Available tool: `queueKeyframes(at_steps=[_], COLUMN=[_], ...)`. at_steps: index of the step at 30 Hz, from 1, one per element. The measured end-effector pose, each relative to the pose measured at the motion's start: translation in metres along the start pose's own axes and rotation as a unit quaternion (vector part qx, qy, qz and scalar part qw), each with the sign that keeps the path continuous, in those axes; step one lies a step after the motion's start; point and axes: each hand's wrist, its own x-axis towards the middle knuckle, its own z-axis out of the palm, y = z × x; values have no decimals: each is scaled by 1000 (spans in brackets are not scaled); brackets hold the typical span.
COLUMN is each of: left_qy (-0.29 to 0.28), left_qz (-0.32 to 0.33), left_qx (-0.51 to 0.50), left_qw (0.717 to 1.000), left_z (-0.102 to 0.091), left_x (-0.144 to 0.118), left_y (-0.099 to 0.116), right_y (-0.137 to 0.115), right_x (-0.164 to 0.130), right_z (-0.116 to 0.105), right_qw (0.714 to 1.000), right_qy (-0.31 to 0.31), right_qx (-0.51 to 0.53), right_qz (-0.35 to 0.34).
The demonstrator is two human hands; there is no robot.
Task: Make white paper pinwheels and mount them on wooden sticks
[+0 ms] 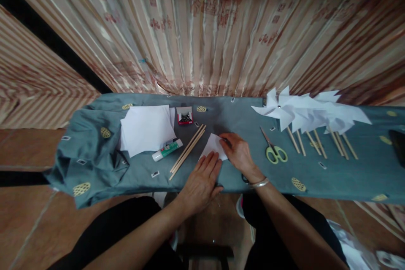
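Your paper (pixel 211 144) lies just right of the sticks (pixel 187 152). Your left hand (pixel 201 182) rests flat on it, fingers together; your right hand (pixel 238 152) bends over its right edge, whether pinching I cannot tell. Left of the sticks lies glue (pixel 167 150); well right, scissors (pixel 272 147).

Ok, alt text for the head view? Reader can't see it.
A person's left hand rests on a small white paper sheet, with the right hand at its edge, on a patterned cloth. To the left are wooden sticks, a tube, a red box and stacked white paper; to the right, green-handled scissors and overlapping white pinwheels.
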Motion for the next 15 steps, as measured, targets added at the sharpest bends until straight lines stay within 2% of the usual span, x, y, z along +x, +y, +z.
queueKeyframes(at_steps=[8,15], left_qy=[1,-5], left_qz=[-1,-3], left_qx=[7,15], left_qw=[1000,1000], left_z=[6,4], left_x=[-1,-1], left_y=[-2,-1], right_y=[5,4], right_x=[0,0], right_z=[4,5], right_qw=[1000,999], right_qy=[10,24], right_qx=[-3,-10], right_qz=[-16,-22])
